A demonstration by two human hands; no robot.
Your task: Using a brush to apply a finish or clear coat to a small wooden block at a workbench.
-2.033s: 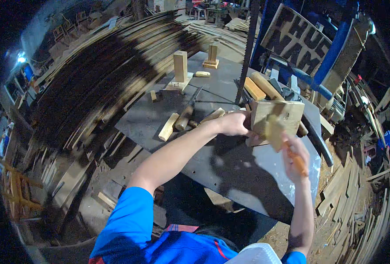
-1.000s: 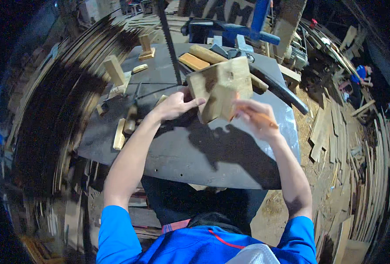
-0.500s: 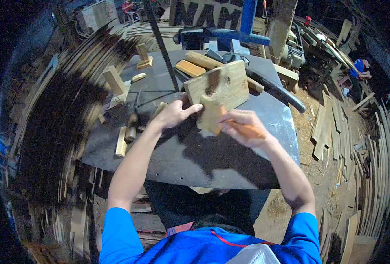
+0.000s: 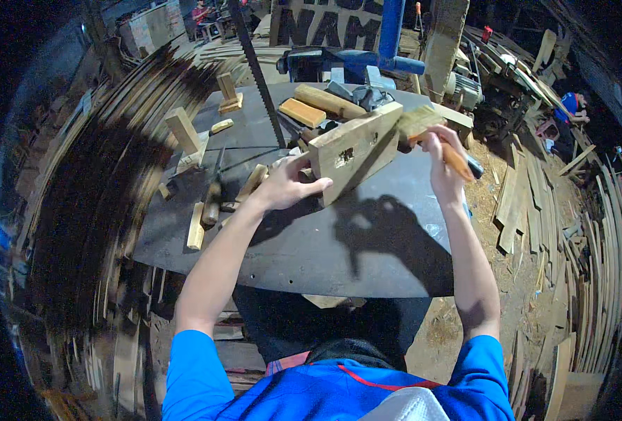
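Observation:
My left hand (image 4: 288,184) grips the near left edge of a thick wooden board (image 4: 353,156), thumb on its face and fingers hidden behind. The board is tilted up above the dark metal tabletop (image 4: 297,242), with a dark rough hole in its face. Past the board's right end, my right hand (image 4: 445,158) is closed round the orange handle of a paintbrush (image 4: 423,126). Its wide pale bristles point up and left, close to the board's upper right corner. Shadows of the hand and brush fall across the tabletop.
Wooden blocks (image 4: 302,112), a wooden-handled tool (image 4: 211,203) and a wood strip (image 4: 196,226) lie on the table. A toothed saw blade (image 4: 255,67) rises at the far left, near a blue vise (image 4: 346,62). Stacked planks flank both sides; a person in blue (image 4: 570,105) is at far right.
The brush has left the board's face and moved up and right with my right hand. My left hand still holds the board, which has turned, showing more of its top edge.

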